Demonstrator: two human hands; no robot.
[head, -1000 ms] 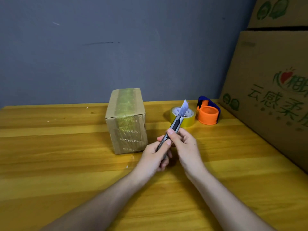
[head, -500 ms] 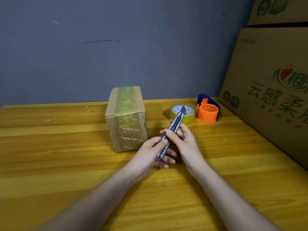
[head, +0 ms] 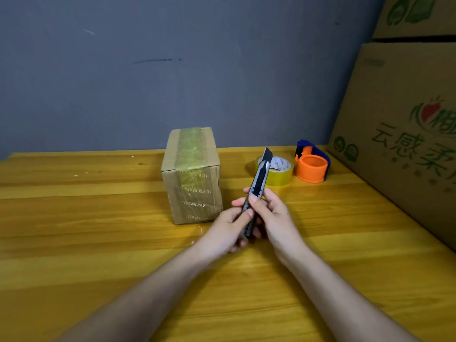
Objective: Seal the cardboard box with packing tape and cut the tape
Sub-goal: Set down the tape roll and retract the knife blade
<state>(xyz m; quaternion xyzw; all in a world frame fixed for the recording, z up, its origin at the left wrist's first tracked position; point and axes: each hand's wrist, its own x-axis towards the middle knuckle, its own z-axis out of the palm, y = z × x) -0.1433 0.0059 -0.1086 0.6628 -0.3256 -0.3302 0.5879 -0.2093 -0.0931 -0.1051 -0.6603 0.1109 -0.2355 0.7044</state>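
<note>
Blade shorter now than a second ago: only a dark tip shows past the utility knife [head: 256, 193] body, so the person appears to be retracting it. Left hand [head: 228, 228] fingers wrapped round the lower handle; right hand [head: 272, 213] pinching the slider, thumb on top. Knife's long axis points away toward the bench's far edge. Cardboard box [head: 192, 176], taped over top and front, stands just left of the hands. Tape roll [head: 277, 172] and orange dispenser [head: 311, 166] sit beyond, far right.
</note>
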